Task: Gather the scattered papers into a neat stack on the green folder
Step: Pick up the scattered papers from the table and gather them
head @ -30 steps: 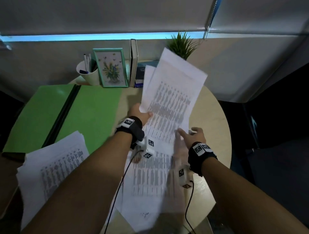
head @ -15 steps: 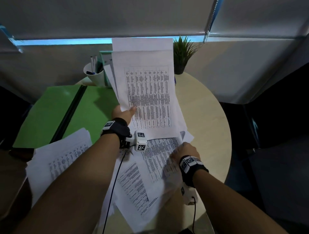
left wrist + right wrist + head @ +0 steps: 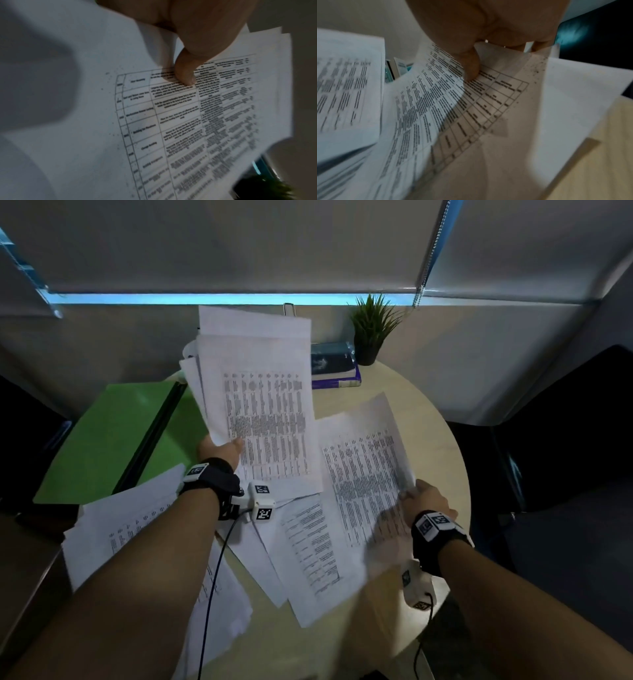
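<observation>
- Both hands are busy with paper: the right hand [image 3: 425, 501], nearer the table's front edge, pinches the right edge of a single printed sheet [image 3: 363, 470], thumb on top and fingers curled beneath, so the page bows up off the table.
- Her left hand [image 3: 222, 449], a little farther out, grips a raised bundle of sheets [image 3: 260, 392] by its lower left corner, thumb [image 3: 184, 73] pressed on the printed table; the bundle stands nearly upright and fans at the top.
- Loose papers [image 3: 308, 546] lie overlapped between the forearms, and another untidy pile [image 3: 130, 529] sits under the left arm, partly overlapping the near corner of the green folder [image 3: 113, 436].
- That folder lies open at the table's left, well apart from the right hand's sheet; no stack rests squarely on it yet.
- Farther back stand a book [image 3: 334, 366] and a small potted plant [image 3: 371, 332].
- Such paper is light, limp and slick; I judge a single page will flop and slide unless taken at an edge with thumb over and fingers under, while the bundle wants a firm grip near a corner or it will splay.
- Compared with half a second ago, the right hand has gone from pressing flat on the loose pages to lifting one sheet, and the bundle has tilted slightly leftward.
</observation>
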A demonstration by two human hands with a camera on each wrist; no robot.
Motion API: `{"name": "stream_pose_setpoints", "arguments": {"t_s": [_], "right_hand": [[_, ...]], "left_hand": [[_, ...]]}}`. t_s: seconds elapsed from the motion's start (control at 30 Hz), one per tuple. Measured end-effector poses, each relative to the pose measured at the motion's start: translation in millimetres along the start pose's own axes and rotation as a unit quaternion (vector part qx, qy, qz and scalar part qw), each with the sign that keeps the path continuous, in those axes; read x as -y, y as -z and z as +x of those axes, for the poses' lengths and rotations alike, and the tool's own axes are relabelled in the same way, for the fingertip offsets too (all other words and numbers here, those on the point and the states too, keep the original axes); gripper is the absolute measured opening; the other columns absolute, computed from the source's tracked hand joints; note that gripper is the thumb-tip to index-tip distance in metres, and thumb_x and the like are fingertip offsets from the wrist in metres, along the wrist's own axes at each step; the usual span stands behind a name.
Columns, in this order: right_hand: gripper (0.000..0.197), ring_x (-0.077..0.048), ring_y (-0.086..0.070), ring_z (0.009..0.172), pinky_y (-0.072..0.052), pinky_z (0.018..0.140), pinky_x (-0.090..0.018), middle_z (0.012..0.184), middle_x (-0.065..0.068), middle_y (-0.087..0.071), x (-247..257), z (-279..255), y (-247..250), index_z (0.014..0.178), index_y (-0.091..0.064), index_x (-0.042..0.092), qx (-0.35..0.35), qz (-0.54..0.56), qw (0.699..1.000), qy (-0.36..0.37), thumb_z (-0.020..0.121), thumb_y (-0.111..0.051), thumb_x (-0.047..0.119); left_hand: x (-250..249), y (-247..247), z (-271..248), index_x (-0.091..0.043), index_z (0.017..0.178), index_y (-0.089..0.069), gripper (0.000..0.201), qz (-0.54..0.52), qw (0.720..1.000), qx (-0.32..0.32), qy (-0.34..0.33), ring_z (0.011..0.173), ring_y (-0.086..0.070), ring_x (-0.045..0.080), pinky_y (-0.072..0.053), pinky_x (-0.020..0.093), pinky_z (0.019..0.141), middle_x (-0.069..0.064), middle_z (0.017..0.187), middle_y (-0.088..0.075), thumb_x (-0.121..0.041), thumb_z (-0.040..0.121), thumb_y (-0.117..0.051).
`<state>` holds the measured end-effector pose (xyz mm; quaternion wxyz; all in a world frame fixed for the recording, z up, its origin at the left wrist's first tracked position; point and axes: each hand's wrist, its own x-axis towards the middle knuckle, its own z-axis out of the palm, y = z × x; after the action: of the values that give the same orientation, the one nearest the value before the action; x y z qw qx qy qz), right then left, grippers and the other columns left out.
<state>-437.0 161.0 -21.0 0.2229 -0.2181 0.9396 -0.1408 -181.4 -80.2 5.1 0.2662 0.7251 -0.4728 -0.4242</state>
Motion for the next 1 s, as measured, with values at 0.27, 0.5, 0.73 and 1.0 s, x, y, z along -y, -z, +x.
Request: {"name": "stream_pose_setpoints", "arguments": {"t_s": [0.27,0.5,0.73,1.0], "right_hand": [[0.011,-0.033,-0.047,0.064,-0.037,0.059,-0.030,0.074,-0.013,-0.055,19,4,27,0.089,-0.061,0.021,-0.042,0.086,0.991,0.090,0.095,-0.051,0.018],[0.015,-0.033,-0.054,0.071,-0.042,0.063,-0.032,0.076,-0.009,-0.059,43,2,22,0.100,-0.067,0.022,-0.039,0.104,0.984,0.141,0.096,-0.053,0.024],[0.007,-0.039,-0.062,0.088,-0.050,0.078,-0.038,0.090,-0.013,-0.067,73,4,65,0.094,-0.062,0.029,-0.059,0.022,0.979,0.192,0.090,-0.056,0.029],[0.017,-0.025,-0.060,0.086,-0.044,0.096,-0.044,0.088,0.002,-0.064,131,-9,128,0.084,-0.059,0.033,-0.032,-0.084,0.948,0.307,0.096,-0.048,0.030]], "left_hand": [[34,15,-8,-0.003,0.143,-0.034,0.067,0.109,0.993,0.024,0.044,0.128,-0.045,0.033,-0.038,0.038,0.106,0.016,0.145,-0.042,-0.021,0.086,-0.064],[51,13,-20,-0.002,0.146,-0.030,0.066,0.227,0.968,0.104,0.035,0.129,-0.045,0.035,-0.040,0.038,0.104,0.016,0.148,-0.039,-0.019,0.089,-0.061],[63,25,-16,0.000,0.138,-0.041,0.055,0.273,0.959,0.072,0.020,0.120,-0.052,0.039,-0.045,0.041,0.100,0.021,0.136,-0.050,-0.014,0.088,-0.060],[63,11,-16,0.003,0.123,-0.056,0.038,0.340,0.938,0.068,-0.005,0.113,-0.058,0.036,-0.046,0.039,0.093,0.022,0.121,-0.061,-0.008,0.087,-0.058]]}}
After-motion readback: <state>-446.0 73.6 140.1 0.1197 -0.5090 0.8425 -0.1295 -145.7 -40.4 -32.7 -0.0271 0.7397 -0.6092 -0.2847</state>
